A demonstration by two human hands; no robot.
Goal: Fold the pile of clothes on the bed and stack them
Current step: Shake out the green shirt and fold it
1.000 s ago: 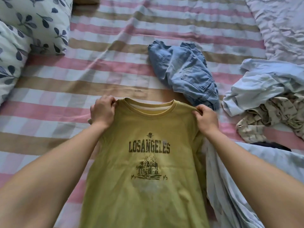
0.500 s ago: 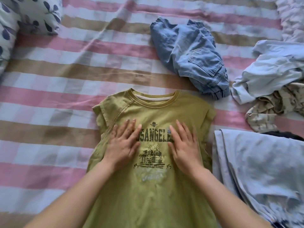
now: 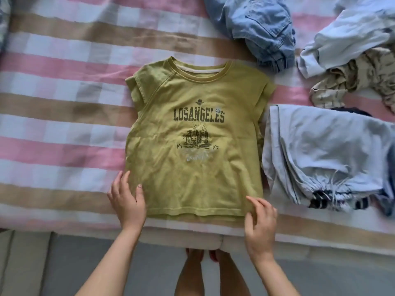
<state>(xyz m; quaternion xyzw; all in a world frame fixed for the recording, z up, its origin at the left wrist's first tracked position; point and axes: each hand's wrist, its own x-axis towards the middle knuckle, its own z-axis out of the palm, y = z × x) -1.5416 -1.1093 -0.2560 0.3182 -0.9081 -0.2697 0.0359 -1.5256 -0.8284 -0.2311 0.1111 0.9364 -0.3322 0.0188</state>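
An olive-green T-shirt [image 3: 198, 133] printed "LOSANGELES" lies flat and face up on the striped bedsheet [image 3: 64, 116], collar away from me. My left hand [image 3: 126, 199] rests at its bottom left corner, fingers spread, thumb on the hem edge. My right hand [image 3: 259, 218] hovers or touches at the bottom right corner with loosely bent fingers. Neither hand grips the cloth. To the right lies a folded pale blue garment [image 3: 324, 150] with a drawstring.
Crumpled denim shorts [image 3: 258, 28] lie beyond the collar. A loose heap at the right holds a light blue shirt [image 3: 350, 37] and a camouflage-patterned piece [image 3: 363, 82]. The bed's near edge [image 3: 85, 227] runs just under my hands; floor and my legs lie below.
My hands slid from the chest print down to the shirt's bottom corners, smoothing it. Before that they held the shoulders. The view has tilted down toward the bed edge.
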